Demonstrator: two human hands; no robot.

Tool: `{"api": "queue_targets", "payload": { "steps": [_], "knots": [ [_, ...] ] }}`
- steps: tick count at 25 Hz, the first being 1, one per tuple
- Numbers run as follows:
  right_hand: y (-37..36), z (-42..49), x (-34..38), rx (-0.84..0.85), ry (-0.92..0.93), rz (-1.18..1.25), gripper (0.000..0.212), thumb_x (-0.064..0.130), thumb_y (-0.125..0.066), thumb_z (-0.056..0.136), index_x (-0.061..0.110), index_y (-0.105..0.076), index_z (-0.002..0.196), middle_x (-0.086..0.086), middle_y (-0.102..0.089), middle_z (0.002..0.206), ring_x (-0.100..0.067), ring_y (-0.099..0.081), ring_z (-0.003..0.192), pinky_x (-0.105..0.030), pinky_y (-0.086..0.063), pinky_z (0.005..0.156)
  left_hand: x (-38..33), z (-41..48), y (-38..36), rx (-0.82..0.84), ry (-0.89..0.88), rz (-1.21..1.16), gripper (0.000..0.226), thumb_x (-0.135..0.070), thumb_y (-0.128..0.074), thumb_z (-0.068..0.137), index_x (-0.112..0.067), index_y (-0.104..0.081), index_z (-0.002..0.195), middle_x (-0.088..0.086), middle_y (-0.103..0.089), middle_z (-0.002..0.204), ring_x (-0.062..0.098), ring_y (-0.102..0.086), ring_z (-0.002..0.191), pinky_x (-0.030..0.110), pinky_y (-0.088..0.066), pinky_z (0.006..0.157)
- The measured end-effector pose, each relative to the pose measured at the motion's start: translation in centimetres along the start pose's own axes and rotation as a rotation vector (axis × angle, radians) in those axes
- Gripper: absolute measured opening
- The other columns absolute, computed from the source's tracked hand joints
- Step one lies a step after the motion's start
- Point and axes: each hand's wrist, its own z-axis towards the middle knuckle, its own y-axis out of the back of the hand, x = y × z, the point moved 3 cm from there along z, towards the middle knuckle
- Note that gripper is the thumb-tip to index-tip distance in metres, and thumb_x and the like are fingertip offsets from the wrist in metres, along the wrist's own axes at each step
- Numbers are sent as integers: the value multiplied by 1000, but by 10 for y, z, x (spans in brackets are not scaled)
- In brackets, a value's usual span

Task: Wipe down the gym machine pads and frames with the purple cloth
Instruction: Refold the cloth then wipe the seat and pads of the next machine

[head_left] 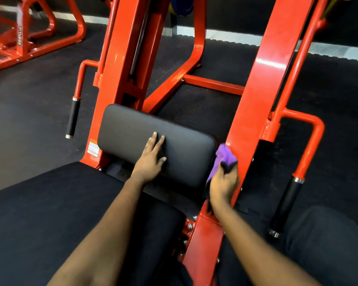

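**Q:** Status of the left-side fingers?

**A:** The fingers of my left hand [151, 159] are straight and slightly spread. They lie flat on the black rectangular padded cushion [186, 149], near its middle.

**Q:** And the right side?

**A:** The fingers of my right hand [223, 186] are curled round the bunched purple cloth [225, 154] and grip it. The cloth is against the lower part of the glossy red steel upright [262, 89], just beside the cushion's right end. A fold of cloth stands up above my knuckles.

**Q:** Adjacent components?

**A:** To the right of that upright, a bent red bar carries a black cylindrical handle grip [287, 203] with a metal end cap. A matching black grip [72, 117] hangs on the left side of the machine. Below lies the dark rubber floor [29, 100]. A second red machine frame [29, 34] stands well apart at far left.
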Motion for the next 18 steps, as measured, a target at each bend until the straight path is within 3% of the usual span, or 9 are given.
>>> {"api": "queue_targets", "payload": {
  "steps": [3,6,8,12,15,18],
  "knots": [
    [-32,44,37,141,147,-107,62,31,-52,89,8,-49,146,-14,-51,150,-25,-48,139,-36,-35,115,20,-26,-10,-44,150,-29,76,-7,-56,95,-21,-17,159,5,1,167,25,-6,154,31,-8,124],
    [-43,23,13,196,278,-220,68,5,-65,83,13,-48,148,-13,-44,155,-28,-44,142,-31,-31,118,22,-31,-9,40,208,-76,78,1,-51,93,-22,-16,159,5,0,167,26,-5,154,28,-7,123],
    [-28,-1,-17,130,177,-227,70,-2,-65,80,15,-51,147,-13,-54,147,-30,-55,130,-31,-39,107,16,-25,-3,73,223,-79,78,3,-50,92,-21,-17,159,6,-1,167,27,-7,154,30,-9,123],
    [10,-41,-45,225,-47,-295,42,5,-63,95,7,-60,137,-30,-69,107,-44,-66,95,-40,-42,75,13,-30,8,174,237,5,72,-3,-50,93,-19,-23,158,7,-9,167,25,-20,151,30,-16,123],
    [33,-49,-43,283,-92,-348,31,16,-61,99,6,-63,128,-28,-70,104,-44,-66,95,-42,-46,77,21,-44,24,293,304,261,56,-20,-48,96,-29,-38,150,4,-39,157,27,-38,143,50,-30,117],
    [30,-55,-38,239,-335,-314,25,25,-52,104,7,-61,119,-22,-69,110,-39,-65,101,-38,-46,82,29,-63,44,336,407,484,43,-30,-43,100,-32,-48,142,5,-52,146,28,-42,138,52,-27,115]
  ]
}}
